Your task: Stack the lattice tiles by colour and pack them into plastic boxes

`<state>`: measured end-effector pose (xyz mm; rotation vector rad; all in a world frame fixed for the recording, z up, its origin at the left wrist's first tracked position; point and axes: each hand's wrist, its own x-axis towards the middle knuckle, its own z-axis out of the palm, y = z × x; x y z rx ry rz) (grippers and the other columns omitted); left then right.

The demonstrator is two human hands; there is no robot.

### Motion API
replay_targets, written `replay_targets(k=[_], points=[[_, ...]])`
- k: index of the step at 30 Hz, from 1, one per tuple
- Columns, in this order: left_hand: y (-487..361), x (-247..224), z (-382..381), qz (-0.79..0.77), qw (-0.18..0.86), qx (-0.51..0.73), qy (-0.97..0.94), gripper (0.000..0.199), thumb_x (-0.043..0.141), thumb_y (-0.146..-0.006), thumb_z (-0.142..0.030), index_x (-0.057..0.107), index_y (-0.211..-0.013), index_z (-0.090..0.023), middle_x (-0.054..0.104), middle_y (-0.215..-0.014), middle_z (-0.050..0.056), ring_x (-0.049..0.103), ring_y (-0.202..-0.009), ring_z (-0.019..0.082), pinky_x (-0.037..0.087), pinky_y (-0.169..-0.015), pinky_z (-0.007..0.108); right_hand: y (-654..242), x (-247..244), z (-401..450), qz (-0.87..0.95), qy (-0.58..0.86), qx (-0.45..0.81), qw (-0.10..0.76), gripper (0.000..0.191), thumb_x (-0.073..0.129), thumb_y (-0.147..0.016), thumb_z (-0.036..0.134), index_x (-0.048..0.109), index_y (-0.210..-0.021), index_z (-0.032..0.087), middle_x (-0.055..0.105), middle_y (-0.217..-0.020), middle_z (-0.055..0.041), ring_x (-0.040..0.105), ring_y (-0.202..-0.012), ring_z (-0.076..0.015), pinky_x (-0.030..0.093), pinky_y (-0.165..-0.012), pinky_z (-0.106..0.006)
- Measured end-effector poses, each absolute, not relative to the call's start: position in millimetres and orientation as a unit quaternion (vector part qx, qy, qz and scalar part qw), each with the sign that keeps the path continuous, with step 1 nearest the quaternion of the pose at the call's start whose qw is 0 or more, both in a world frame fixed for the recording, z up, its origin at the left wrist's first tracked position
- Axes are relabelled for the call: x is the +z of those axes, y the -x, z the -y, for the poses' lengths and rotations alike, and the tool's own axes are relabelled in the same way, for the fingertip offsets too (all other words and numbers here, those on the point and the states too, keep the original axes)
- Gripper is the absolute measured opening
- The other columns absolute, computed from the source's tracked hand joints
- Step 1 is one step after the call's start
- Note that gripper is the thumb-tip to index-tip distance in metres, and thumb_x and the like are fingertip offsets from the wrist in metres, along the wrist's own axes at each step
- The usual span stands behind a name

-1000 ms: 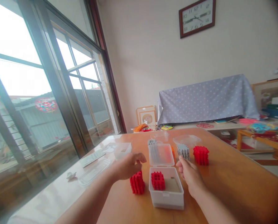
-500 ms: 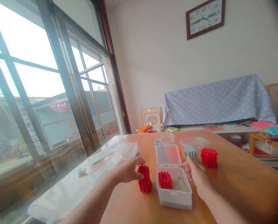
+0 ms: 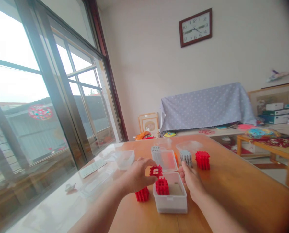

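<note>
My left hand (image 3: 141, 174) pinches a red windowed piece (image 3: 156, 171) between thumb and fingers. That piece hangs just above a red stack (image 3: 162, 186) lying in the left part of a clear plastic box (image 3: 170, 205). Partly hidden under my left hand, a second red stack (image 3: 142, 194) stands on the table. My right hand (image 3: 190, 179) is at the box's right side, fingers curled near its rim; whether they hold anything is hidden. The box's hinged lid (image 3: 164, 160) lies open behind it.
Beyond my right hand stand a grey stack (image 3: 186, 157) and another red stack (image 3: 202, 160) on the wooden table (image 3: 222, 191). An open clear container (image 3: 125, 160), a paper sheet (image 3: 93, 168) and a clear lid (image 3: 97, 183) lie at the left.
My left hand has lifted a red piece off the stack left of the box and brought it right, over the box. The view has turned a little to the right.
</note>
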<state>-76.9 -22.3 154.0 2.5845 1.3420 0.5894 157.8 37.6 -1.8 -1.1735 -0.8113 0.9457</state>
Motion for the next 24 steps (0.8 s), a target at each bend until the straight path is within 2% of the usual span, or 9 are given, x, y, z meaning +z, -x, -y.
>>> replay_targets(k=[3,8,14,24], points=[[43,150,21,-0.423,0.091,0.168,-0.886,0.034,0.074,-0.077,-0.029,0.070,-0.111,-0.026,0.072,-0.106,0.005,0.063,-0.104,0.026,0.051,-0.088,0.034,-159,1,-37,0.330,0.501,0.474,0.645,0.047,0.059,-0.083,0.066,0.064,-0.065,0.023,0.057,-0.055,-0.0018,0.050,-0.048,-0.0169,0.038,-0.048,-0.033],[11,130,9,-0.425,0.082,0.117,-0.894,0.037,0.077,-0.071,-0.029,0.070,-0.107,-0.024,0.073,-0.099,0.005,0.063,-0.101,0.027,0.051,-0.082,0.033,-162,3,-37,0.315,0.496,0.469,0.659,0.047,0.061,-0.082,0.067,0.064,-0.065,0.023,0.056,-0.054,0.0002,0.049,-0.047,-0.0153,0.038,-0.048,-0.031],[8,116,0,-0.417,0.069,0.102,-0.900,0.030,0.075,-0.069,-0.023,0.070,-0.099,-0.024,0.073,-0.097,0.004,0.062,-0.097,0.026,0.048,-0.080,0.032,-159,3,-39,0.315,0.498,0.455,0.668,0.046,0.062,-0.080,0.066,0.064,-0.066,0.022,0.056,-0.055,0.0011,0.051,-0.049,-0.0145,0.040,-0.049,-0.029],[11,109,-3,-0.380,0.088,0.124,-0.912,0.025,0.083,-0.068,-0.029,0.070,-0.088,-0.024,0.072,-0.096,0.002,0.059,-0.095,0.024,0.047,-0.084,0.031,-162,7,-40,0.316,0.486,0.445,0.682,0.050,0.062,-0.080,0.069,0.063,-0.066,0.021,0.055,-0.055,0.0014,0.050,-0.050,-0.0140,0.041,-0.051,-0.028]])
